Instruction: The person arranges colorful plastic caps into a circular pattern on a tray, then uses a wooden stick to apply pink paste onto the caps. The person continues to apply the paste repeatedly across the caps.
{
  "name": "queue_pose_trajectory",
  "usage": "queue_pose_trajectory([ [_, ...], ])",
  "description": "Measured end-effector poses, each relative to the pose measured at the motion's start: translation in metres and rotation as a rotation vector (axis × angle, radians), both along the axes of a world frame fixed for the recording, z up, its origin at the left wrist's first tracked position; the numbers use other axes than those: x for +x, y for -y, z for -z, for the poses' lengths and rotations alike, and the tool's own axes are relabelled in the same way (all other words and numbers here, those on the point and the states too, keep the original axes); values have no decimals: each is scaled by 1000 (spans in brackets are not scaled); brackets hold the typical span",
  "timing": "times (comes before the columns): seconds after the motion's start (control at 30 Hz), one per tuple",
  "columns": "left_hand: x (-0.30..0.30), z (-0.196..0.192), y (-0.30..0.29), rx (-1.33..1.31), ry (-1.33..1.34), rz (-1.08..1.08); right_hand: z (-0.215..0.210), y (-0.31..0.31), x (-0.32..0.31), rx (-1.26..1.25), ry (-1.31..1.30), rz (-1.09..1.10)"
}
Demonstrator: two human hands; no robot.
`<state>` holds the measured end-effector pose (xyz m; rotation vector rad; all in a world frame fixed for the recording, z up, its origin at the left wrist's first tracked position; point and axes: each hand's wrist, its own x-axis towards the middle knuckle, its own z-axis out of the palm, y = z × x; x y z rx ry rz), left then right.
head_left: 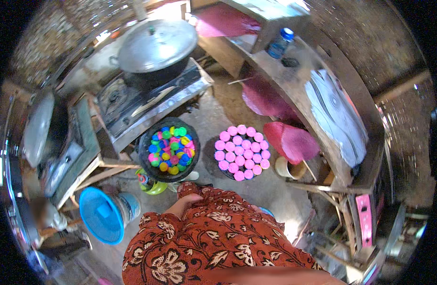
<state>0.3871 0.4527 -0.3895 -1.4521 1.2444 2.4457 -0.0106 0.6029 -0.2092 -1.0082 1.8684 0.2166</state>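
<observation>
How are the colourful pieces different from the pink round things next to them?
The colourful pieces mix many colours; the pink round things all have matching tops. The colourful pieces lie jumbled in a dark basin, while the pink round things sit side by side. Both make a roundish group.

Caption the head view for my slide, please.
Multicoloured pieces in a dark round tub beside clustered pink discs, seen from above.
</observation>
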Motion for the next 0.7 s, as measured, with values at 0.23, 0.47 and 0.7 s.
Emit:
queue_pose_trajectory([
  [0.23,-63,109,3,-360,153,491,34,-51,-2,3,-52,145],
  [0.47,-98,174,-27,-107,196,333,134,-38,-4,-127,-31,66],
  [0.7,-156,205,61,338,-82,-1043,262,0,52,-559,83,-302],
])
